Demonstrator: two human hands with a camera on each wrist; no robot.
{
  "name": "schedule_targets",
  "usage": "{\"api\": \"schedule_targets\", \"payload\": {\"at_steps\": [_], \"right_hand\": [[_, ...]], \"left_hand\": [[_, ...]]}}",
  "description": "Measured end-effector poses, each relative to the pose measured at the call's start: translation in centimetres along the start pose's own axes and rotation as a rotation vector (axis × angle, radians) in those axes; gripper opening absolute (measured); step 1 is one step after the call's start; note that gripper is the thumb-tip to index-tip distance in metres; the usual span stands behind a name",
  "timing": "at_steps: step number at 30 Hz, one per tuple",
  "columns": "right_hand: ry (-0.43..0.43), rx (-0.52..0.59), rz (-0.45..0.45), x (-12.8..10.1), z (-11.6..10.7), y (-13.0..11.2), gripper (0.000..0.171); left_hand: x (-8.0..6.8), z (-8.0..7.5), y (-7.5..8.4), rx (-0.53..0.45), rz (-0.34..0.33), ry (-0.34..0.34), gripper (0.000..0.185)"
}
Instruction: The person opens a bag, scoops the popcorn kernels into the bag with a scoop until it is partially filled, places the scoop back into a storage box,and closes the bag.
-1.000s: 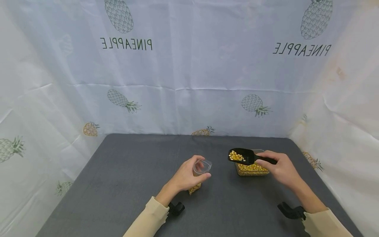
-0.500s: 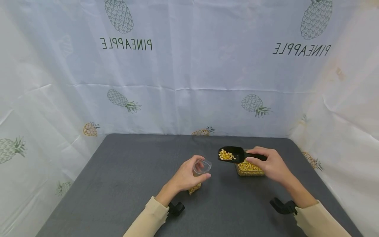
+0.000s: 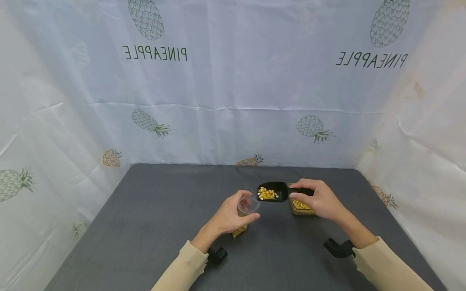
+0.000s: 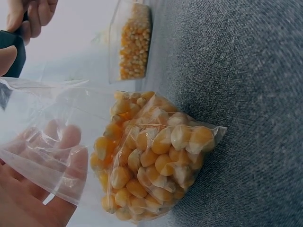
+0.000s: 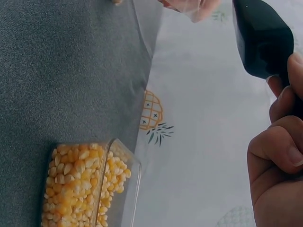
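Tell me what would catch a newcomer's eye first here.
Most striking is the black scoop loaded with yellow corn kernels, held by the right hand just beside the mouth of a clear plastic bag. The left hand holds that bag open; its bottom already bulges with kernels on the grey table. Behind the scoop sits a clear container of corn.

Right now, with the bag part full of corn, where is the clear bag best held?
Probably at its open upper rim, from the left side, as the left hand grips it now. The clear bag stands on its kernel-filled bottom, so the empty, slack top needs spreading, and the right stays free for the black scoop.
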State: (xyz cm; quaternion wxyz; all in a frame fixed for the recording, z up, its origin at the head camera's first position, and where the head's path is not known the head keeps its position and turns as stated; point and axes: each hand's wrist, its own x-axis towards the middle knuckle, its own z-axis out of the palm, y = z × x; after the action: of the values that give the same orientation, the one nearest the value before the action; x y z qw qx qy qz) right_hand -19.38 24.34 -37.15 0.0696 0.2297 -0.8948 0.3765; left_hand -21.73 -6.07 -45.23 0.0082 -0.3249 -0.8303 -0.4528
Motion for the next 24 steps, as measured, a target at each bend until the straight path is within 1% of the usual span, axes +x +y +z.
{"api": "schedule_targets", "payload": {"at_steps": [6,10,18,24], "right_hand": [[-0.031,-0.01,-0.007,0.7,0.6,-0.2,0.026],[-0.067,0.028,-0.005,0.9,0.9,-0.4,0.026],[-0.123,0.086,-0.047,1.5,1.6,-0.5,0.024],[-0.168,0.075,-0.072,2.1,1.7,-0.7,0.022]], "left_hand": [[0.0,0.1,-0.1,0.008,0.007,0.005,0.061],[0.1,0.1,-0.1,0.009,0.009,0.002,0.062],[0.0,0.1,0.0,0.03,0.0,0.007,0.064],[0.1,0.1,0.0,0.011,-0.003,0.006,0.063]]}}
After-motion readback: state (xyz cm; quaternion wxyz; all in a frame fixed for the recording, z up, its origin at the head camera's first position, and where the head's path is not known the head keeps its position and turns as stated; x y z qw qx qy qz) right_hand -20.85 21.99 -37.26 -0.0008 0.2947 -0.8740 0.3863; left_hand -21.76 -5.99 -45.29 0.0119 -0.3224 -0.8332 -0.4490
